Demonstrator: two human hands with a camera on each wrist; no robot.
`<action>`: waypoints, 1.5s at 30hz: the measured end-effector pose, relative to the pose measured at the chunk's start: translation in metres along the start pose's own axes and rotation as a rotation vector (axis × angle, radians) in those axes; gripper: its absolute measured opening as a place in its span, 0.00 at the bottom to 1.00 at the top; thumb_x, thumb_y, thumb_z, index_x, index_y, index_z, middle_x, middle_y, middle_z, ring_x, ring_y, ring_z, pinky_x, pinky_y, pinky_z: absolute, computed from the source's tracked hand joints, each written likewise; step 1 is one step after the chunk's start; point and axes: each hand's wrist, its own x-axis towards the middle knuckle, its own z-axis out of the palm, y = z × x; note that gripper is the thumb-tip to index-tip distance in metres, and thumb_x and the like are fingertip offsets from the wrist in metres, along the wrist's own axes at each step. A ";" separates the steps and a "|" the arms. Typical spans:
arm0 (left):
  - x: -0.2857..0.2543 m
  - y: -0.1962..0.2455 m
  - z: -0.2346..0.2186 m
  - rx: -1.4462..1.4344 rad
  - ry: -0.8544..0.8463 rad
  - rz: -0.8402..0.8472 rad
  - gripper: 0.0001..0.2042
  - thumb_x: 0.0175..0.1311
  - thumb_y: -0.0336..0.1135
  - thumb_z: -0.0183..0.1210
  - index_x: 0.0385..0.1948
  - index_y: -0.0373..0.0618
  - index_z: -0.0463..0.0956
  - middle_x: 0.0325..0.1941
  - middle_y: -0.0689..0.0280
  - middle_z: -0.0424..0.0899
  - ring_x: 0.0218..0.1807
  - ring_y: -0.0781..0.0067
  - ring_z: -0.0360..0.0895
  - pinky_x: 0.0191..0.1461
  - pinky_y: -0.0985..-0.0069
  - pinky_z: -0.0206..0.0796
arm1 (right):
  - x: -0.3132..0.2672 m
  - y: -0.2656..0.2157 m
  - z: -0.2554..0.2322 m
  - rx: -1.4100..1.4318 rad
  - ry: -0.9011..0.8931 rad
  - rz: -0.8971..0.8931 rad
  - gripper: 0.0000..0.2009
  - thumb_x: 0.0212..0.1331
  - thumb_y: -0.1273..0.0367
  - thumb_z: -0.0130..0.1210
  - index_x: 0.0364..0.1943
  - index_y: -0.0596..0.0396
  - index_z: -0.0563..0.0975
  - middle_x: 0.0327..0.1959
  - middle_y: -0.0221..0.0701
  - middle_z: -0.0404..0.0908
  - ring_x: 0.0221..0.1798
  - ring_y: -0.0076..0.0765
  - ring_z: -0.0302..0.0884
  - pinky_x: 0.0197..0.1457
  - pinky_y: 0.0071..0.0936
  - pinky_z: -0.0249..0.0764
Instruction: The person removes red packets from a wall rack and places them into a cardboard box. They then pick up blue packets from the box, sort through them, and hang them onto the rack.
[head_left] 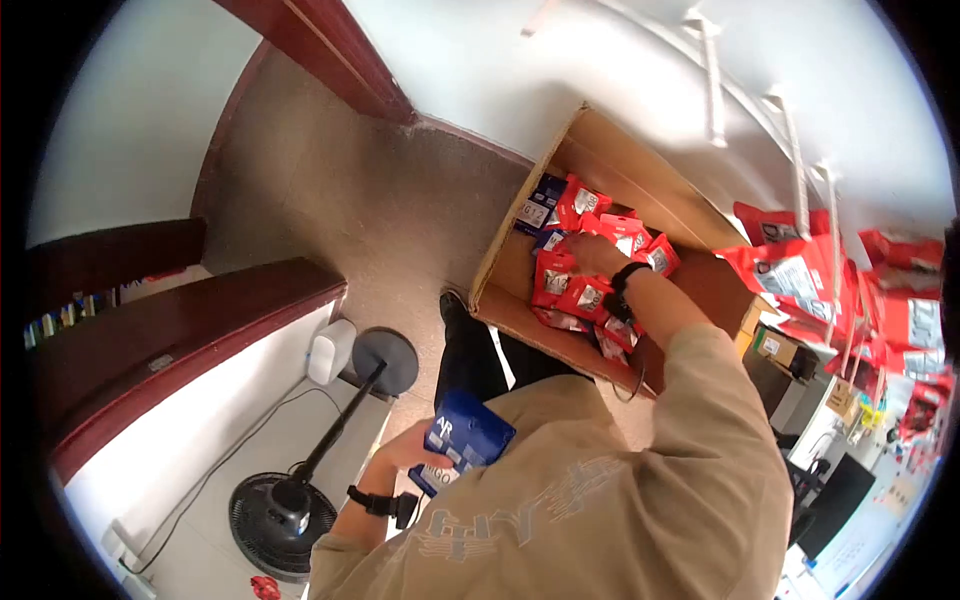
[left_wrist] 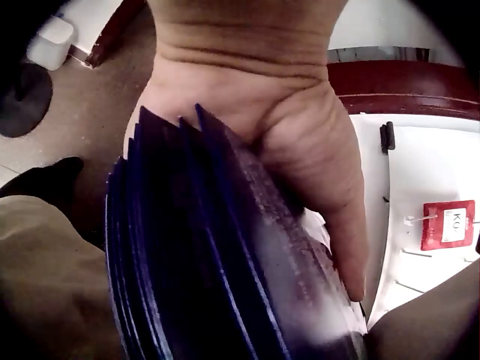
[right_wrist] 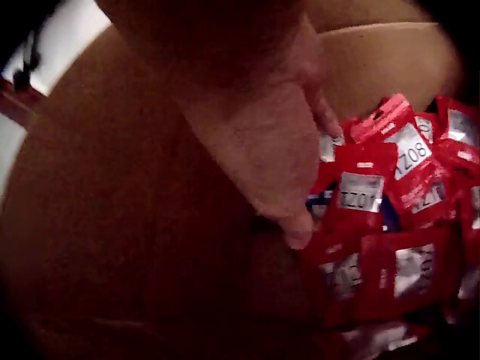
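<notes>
My left hand (head_left: 406, 450) grips a stack of dark blue flat packets (head_left: 468, 432) close to the body. In the left wrist view their edges fan out below the palm, with the thumb (left_wrist: 346, 247) along the outer side. My right hand (head_left: 598, 256) reaches down into a large cardboard box (head_left: 690, 205). Red packets (head_left: 582, 298) with silver label windows lie heaped there under the fingers. In the right wrist view the thumb (right_wrist: 298, 229) and a finger stand apart beside a red packet (right_wrist: 360, 196) marked TZ01. The other fingertips are hidden behind the hand.
Blue packets (head_left: 534, 212) stand in the box's far left corner. More red packets (head_left: 790, 275) hang from wall hooks (head_left: 790, 150) at right. A black fan (head_left: 285, 512) stands at lower left, near a dark red ledge (head_left: 200, 345). A desk monitor (head_left: 838, 505) is at lower right.
</notes>
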 end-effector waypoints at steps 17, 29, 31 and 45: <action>0.040 -0.038 0.010 0.047 -0.049 -0.155 0.34 0.42 0.30 0.77 0.57 0.42 0.73 0.48 0.67 0.84 0.48 0.75 0.78 0.58 0.75 0.69 | 0.047 0.023 0.085 0.144 -0.081 0.160 0.15 0.60 0.61 0.49 0.44 0.51 0.82 0.44 0.47 0.83 0.51 0.55 0.80 0.53 0.47 0.77; 0.044 -0.042 0.014 -0.032 -0.070 -0.160 0.34 0.45 0.30 0.75 0.59 0.41 0.72 0.51 0.66 0.84 0.51 0.75 0.77 0.61 0.74 0.67 | 0.076 -0.017 0.126 -0.216 0.205 -0.435 0.19 0.64 0.65 0.44 0.59 0.43 0.73 0.62 0.31 0.73 0.64 0.38 0.69 0.65 0.40 0.65; 0.042 -0.040 0.017 -0.040 -0.071 -0.159 0.34 0.45 0.30 0.75 0.59 0.41 0.72 0.51 0.66 0.84 0.52 0.75 0.77 0.61 0.74 0.67 | 0.073 -0.028 0.119 -0.224 0.114 -0.373 0.19 0.64 0.65 0.45 0.59 0.44 0.73 0.63 0.30 0.73 0.64 0.38 0.69 0.65 0.39 0.65; 0.030 -0.050 0.010 -0.053 -0.023 -0.123 0.35 0.43 0.29 0.76 0.59 0.41 0.72 0.51 0.66 0.84 0.52 0.76 0.77 0.61 0.74 0.66 | 0.069 -0.036 0.076 -0.150 -0.212 -0.181 0.18 0.59 0.68 0.52 0.55 0.47 0.79 0.53 0.36 0.83 0.57 0.47 0.80 0.56 0.45 0.77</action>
